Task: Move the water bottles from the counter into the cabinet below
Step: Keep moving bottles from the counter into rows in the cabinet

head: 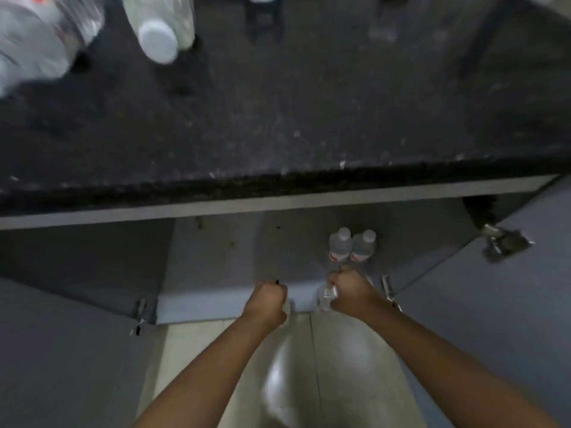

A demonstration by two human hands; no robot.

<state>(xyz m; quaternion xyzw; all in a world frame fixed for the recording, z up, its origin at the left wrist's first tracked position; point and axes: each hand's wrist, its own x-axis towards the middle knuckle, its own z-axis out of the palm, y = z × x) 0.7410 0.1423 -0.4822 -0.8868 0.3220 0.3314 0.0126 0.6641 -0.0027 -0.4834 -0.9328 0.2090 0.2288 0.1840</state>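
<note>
Below the dark stone table, a person reaches both bare arms down over a pale tiled floor (340, 366) toward an open cabinet (216, 257). The left hand (268, 301) is curled into a fist at the front lip of the cabinet floor; whether it grips anything cannot be told from this angle. The right hand (352, 293) is curled around a clear water bottle (327, 296), of which only a glinting, blurred part shows beside the knuckles, low at the cabinet's front edge. Just beyond that hand, two capped bottles (352, 247) with red-and-white labels stand upright and touching each other on the grey cabinet floor, toward its right side. The two cabinet doors (494, 304) hang open to either side, metal hinges (503, 242) showing on their inner faces. Above, the speckled black table (293, 118) fills the upper half of the view. At its far left corner stands a cluster of clear plastic bottles (40, 35), blurred, one with an orange mark, and beside them a bottle with a white cap (158, 40) seen from above.
</note>
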